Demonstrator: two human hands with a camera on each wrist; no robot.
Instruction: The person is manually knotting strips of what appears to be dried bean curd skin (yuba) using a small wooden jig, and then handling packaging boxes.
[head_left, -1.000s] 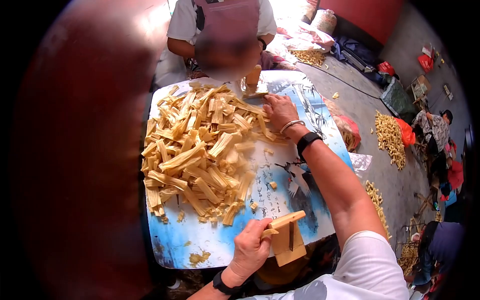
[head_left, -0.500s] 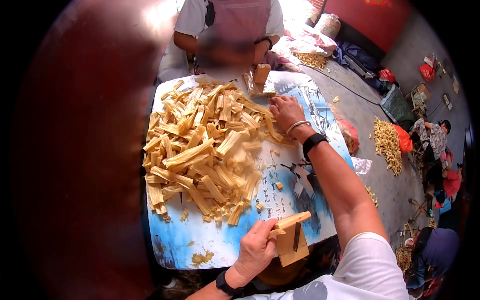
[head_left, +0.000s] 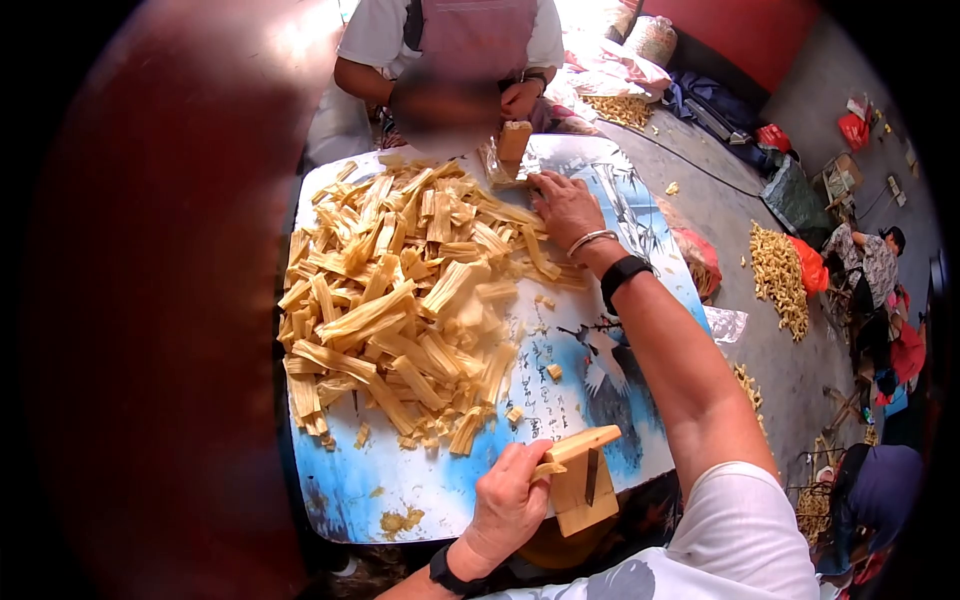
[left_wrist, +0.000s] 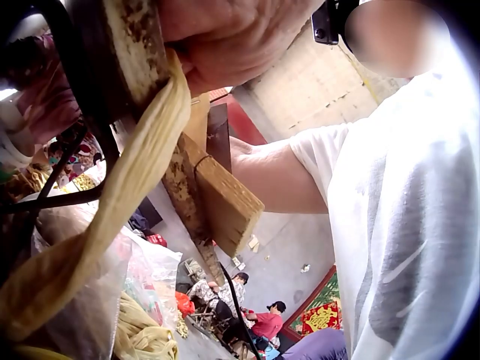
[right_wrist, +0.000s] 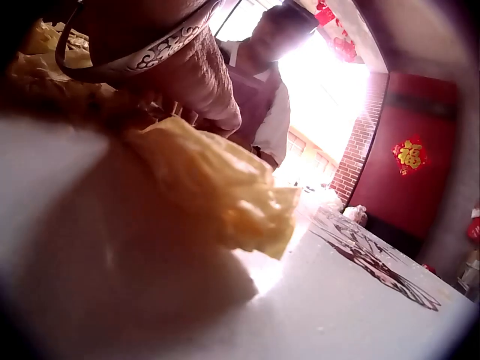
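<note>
My left hand [head_left: 510, 495] grips one end of a long, pale-yellow dried beancurd strip [left_wrist: 142, 165] beside a wooden cutting block [head_left: 580, 495] with an upright dark blade. The short end pokes out towards the blade, while the rest hangs down in the left wrist view. At the far side of the painted tabletop [head_left: 440, 490], my right hand [head_left: 570, 215] is low beside a heap of cut strips [head_left: 400, 290]. Under its edge lies a crumpled yellow piece [right_wrist: 217, 184]. The right fingertips are hidden in the right wrist view, so I cannot tell whether they hold anything.
Across the table sits a person [head_left: 470, 40] behind a second wooden block [head_left: 514, 140]. Small crumbs [head_left: 553, 371] dot the tabletop. More yellow pieces [head_left: 778, 275] are piled on the floor to the right, with other people [head_left: 865, 265] sitting beyond.
The view shifts slightly. The person opposite leans back a little, showing more of the far block and a hand near it. My hands keep nearly the same places.
</note>
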